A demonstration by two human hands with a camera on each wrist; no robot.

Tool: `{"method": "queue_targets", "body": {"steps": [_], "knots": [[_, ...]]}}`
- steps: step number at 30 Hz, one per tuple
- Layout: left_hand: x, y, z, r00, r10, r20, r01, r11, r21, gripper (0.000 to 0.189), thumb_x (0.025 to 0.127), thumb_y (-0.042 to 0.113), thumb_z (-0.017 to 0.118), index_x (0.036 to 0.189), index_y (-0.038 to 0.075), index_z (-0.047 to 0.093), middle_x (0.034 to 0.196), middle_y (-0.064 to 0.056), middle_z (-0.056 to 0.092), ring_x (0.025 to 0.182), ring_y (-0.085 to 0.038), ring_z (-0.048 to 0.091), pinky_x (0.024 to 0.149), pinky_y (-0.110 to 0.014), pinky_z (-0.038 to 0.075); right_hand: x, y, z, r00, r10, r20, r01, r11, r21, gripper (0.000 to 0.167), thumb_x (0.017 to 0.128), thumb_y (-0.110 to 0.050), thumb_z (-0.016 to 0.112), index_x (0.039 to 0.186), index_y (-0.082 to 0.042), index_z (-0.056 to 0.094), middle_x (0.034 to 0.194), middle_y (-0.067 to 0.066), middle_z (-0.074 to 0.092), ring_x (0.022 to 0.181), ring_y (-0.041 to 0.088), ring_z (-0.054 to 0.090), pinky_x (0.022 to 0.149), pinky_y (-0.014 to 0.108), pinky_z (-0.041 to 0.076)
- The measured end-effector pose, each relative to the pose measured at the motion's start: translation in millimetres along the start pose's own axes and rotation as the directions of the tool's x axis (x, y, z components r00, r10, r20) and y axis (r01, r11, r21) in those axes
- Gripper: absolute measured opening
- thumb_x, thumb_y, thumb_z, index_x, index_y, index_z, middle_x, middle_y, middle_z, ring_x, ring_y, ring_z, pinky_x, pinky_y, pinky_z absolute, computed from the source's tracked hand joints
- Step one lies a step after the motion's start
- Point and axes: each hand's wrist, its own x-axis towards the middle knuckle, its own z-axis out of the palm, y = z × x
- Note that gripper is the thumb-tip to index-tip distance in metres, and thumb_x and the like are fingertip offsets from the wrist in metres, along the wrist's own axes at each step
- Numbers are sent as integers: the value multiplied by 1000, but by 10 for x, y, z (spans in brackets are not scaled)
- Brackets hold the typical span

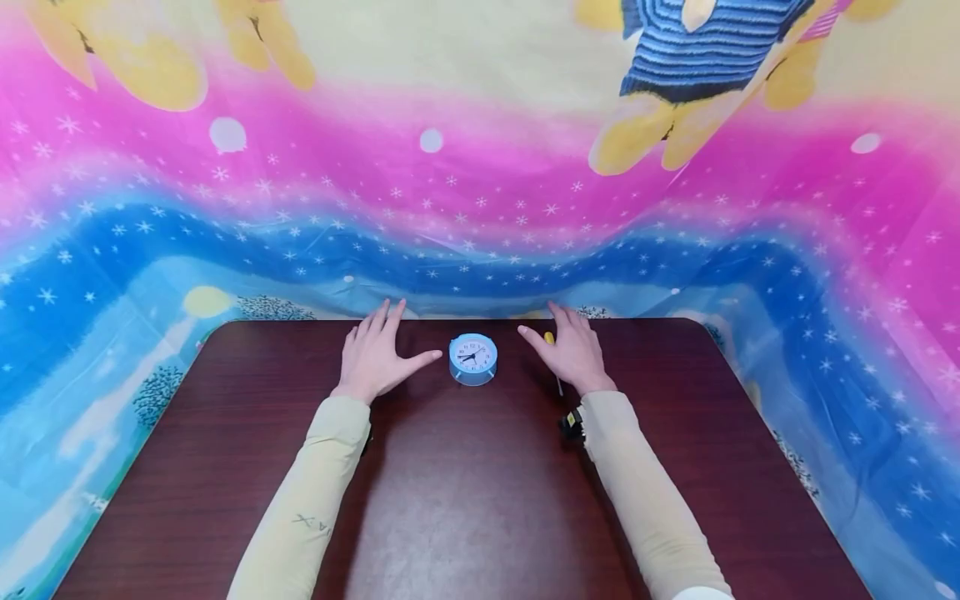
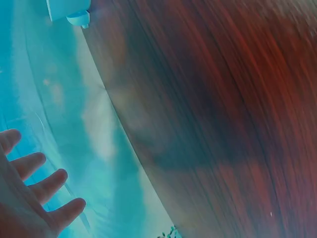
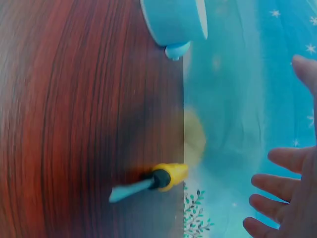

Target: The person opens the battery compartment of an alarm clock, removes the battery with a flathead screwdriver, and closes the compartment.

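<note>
A round light-blue alarm clock [image 1: 472, 360] with a white dial stands near the table's far edge, between the two hands. To its left, the left hand [image 1: 378, 350] has its fingers spread and its thumb pointing toward the clock, apart from it. On the other side, the right hand [image 1: 572, 346] is likewise spread and holds nothing. Beneath or beside the right hand lies a screwdriver with a yellow handle [image 3: 172, 175] and a pale shaft [image 3: 130, 190]; the hand partly hides it in the head view. Part of the clock [image 2: 69, 7] shows at the left wrist view's top.
The dark red-brown wooden table [image 1: 465, 500] has rounded far corners. A colourful printed cloth [image 1: 465, 192] with snowflakes and cartoon figures hangs behind it and along both sides. A small black device [image 1: 572, 423] sits at the right wrist.
</note>
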Motion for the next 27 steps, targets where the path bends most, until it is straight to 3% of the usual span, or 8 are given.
{"method": "queue_targets", "body": {"steps": [8, 15, 27], "knots": [[-12, 68, 50, 1000, 10, -2, -10, 997, -77, 95, 91, 73, 54, 159, 11, 35, 158, -15, 39, 140, -40, 39, 110, -61, 33, -6, -98, 75, 1000, 16, 6, -16, 998, 61, 75, 101, -63, 45, 153, -8, 46, 154, 17, 43, 142, 38, 36, 113, 57, 33], [-24, 122, 108, 1000, -19, -6, 17, 986, -165, 77, 98, 59, 55, 156, 10, 41, 152, -16, 47, 133, -41, 47, 106, -60, 38, -21, -181, 112, 999, 9, 45, -13, 995, 102, 61, 106, -49, 46, 147, -5, 55, 146, 17, 53, 135, 37, 46, 109, 54, 38], [-19, 245, 172, 998, -43, 52, 54, 973, -224, 75, 100, 56, 53, 157, 9, 40, 153, -17, 46, 136, -39, 45, 111, -56, 35, -37, -282, 215, 998, -15, 62, 7, 991, 134, 54, 107, -44, 48, 139, -3, 61, 134, 17, 62, 124, 35, 57, 103, 51, 45]]}}
